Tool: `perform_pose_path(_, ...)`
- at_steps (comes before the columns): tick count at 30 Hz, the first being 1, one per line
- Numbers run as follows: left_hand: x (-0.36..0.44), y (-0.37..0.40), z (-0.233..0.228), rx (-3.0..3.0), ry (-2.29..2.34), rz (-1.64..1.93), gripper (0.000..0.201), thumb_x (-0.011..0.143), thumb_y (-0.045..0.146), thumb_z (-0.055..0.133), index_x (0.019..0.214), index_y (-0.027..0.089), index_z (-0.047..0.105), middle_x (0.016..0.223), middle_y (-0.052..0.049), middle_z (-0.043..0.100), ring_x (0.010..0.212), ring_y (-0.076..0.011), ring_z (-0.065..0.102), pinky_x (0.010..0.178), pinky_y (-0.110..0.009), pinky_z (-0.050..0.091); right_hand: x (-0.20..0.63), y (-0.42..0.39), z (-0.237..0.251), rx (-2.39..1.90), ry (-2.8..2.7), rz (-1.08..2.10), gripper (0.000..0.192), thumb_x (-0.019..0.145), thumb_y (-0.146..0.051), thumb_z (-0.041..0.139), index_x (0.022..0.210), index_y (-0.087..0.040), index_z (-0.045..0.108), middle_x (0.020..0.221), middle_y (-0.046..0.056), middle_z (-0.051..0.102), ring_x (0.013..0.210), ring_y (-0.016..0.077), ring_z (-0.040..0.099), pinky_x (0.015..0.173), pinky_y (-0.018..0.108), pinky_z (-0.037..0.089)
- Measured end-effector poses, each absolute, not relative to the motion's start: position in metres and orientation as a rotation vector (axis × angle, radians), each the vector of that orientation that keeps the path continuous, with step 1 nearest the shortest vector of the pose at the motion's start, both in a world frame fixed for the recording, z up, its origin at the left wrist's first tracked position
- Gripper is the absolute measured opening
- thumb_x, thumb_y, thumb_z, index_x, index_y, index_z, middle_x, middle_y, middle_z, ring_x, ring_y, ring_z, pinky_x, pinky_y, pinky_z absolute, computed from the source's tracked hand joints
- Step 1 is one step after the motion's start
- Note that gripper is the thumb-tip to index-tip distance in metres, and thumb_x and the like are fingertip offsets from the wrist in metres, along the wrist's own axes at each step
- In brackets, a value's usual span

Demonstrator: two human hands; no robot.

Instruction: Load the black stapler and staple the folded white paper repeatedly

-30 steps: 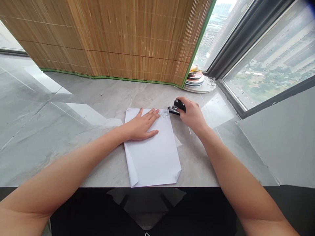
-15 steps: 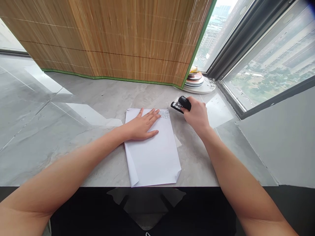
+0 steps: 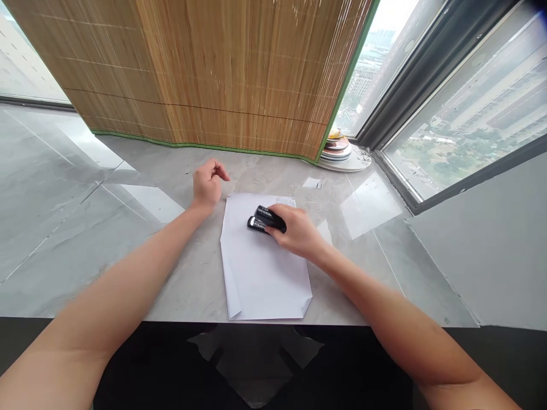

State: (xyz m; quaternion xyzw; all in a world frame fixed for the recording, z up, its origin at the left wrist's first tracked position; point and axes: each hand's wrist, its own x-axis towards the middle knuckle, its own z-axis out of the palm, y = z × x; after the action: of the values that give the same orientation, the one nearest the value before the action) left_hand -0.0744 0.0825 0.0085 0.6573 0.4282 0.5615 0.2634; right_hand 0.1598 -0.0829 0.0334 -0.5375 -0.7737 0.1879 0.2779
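stapler (image 3: 265, 219) now over smooth white paper (image 3: 265, 273)

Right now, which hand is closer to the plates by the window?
Right. The right hand holds the stapler on the paper, nearer the plates; the left hand is farther left.
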Motion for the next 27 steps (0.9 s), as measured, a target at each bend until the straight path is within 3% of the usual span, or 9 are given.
perform_pose_path(4, -0.079, 0.089, 0.004, 1.598, 1.137, 1.525, 0.025, 0.075, -0.001, 0.053, 0.067, 0.021, 0.061, 0.064, -0.001, 0.068, 0.067, -0.0157, 0.060, 0.067, -0.025, 0.047, 0.168, -0.072, 0.032, -1.355, -2.038, 0.566, 0.023, 0.095, -0.039, 0.076, 0.108, -0.024, 0.067, 0.103, 0.006, 0.074, 0.091, 0.0229, 0.065, 0.081, 0.034, 0.047)
perform_pose_path(6, -0.079, 0.090, 0.004, 1.527, 1.104, 1.517, 0.026, 0.072, -0.003, 0.053, 0.064, 0.021, 0.060, 0.061, -0.001, 0.064, 0.063, -0.0146, 0.057, 0.063, -0.025, 0.043, 0.200, -0.058, 0.032, -1.346, -1.837, 0.568, 0.033, 0.101, -0.052, 0.067, 0.087, -0.023, 0.063, 0.083, 0.002, 0.067, 0.076, 0.0186, 0.059, 0.072, 0.031, 0.043)
perform_pose_path(7, -0.079, 0.090, 0.004, 1.490, 1.086, 1.520, 0.026, 0.072, -0.003, 0.052, 0.063, 0.020, 0.059, 0.059, 0.000, 0.062, 0.061, -0.0142, 0.055, 0.061, -0.025, 0.042, 0.221, -0.050, 0.031, -1.399, -1.703, 0.525, 0.046, 0.105, -0.054, 0.057, 0.071, -0.023, 0.052, 0.069, 0.000, 0.055, 0.066, 0.0162, 0.050, 0.066, 0.031, 0.037)
perform_pose_path(9, -0.081, 0.092, 0.004, 1.408, 1.059, 1.540, 0.026, 0.071, -0.003, 0.052, 0.061, 0.021, 0.057, 0.056, 0.001, 0.058, 0.057, -0.0133, 0.054, 0.059, -0.025, 0.040, 0.267, -0.034, 0.026, -1.607, -1.449, 0.365, 0.059, 0.105, -0.048, 0.057, 0.058, -0.026, 0.029, 0.056, -0.005, 0.028, 0.055, 0.0126, 0.028, 0.060, 0.032, 0.025)
perform_pose_path(12, -0.084, 0.097, 0.005, 1.263, 1.073, 1.584, 0.024, 0.072, -0.001, 0.053, 0.062, 0.021, 0.054, 0.053, 0.002, 0.054, 0.053, -0.0124, 0.052, 0.057, -0.024, 0.040, 0.320, -0.020, 0.014, -1.963, -1.134, 0.209, 0.058, 0.100, -0.032, 0.061, 0.055, -0.027, 0.024, 0.055, -0.006, 0.019, 0.055, 0.0126, 0.021, 0.061, 0.035, 0.021)
perform_pose_path(17, -0.087, 0.101, 0.003, 1.140, 1.120, 1.594, 0.022, 0.071, 0.001, 0.053, 0.062, 0.021, 0.052, 0.051, 0.003, 0.049, 0.051, -0.0114, 0.048, 0.055, -0.023, 0.039, 0.329, -0.015, 0.005, -2.202, -1.081, 0.109, 0.051, 0.098, -0.030, 0.062, 0.052, -0.027, 0.041, 0.051, -0.001, 0.038, 0.058, 0.0188, 0.037, 0.065, 0.036, 0.032)
perform_pose_path(21, -0.086, 0.100, 0.002, 1.150, 1.121, 1.565, 0.021, 0.068, 0.001, 0.051, 0.062, 0.021, 0.052, 0.052, 0.002, 0.049, 0.052, -0.0117, 0.047, 0.056, -0.024, 0.038, 0.297, -0.024, 0.017, -1.820, -1.299, 0.200, 0.060, 0.105, -0.059, 0.053, 0.055, -0.025, 0.051, 0.057, 0.004, 0.054, 0.064, 0.0211, 0.055, 0.070, 0.036, 0.047)
perform_pose_path(24, -0.083, 0.099, 0.003, 1.188, 1.109, 1.545, 0.022, 0.067, 0.000, 0.050, 0.060, 0.021, 0.052, 0.051, 0.002, 0.049, 0.052, -0.0122, 0.046, 0.055, -0.024, 0.037, 0.252, -0.039, 0.029, -1.439, -1.588, 0.634, 0.068, 0.103, -0.079, 0.043, 0.082, -0.022, 0.075, 0.092, 0.010, 0.078, 0.090, 0.0256, 0.072, 0.083, 0.038, 0.058)
perform_pose_path(27, -0.081, 0.097, 0.004, 1.219, 1.117, 1.521, 0.023, 0.069, 0.001, 0.051, 0.059, 0.021, 0.052, 0.050, 0.002, 0.049, 0.052, -0.0129, 0.046, 0.056, -0.025, 0.038, 0.201, -0.055, 0.034, -1.192, -1.927, 0.909, 0.058, 0.102, -0.073, 0.054, 0.126, -0.026, 0.077, 0.134, 0.010, 0.077, 0.128, 0.0296, 0.070, 0.108, 0.044, 0.056)
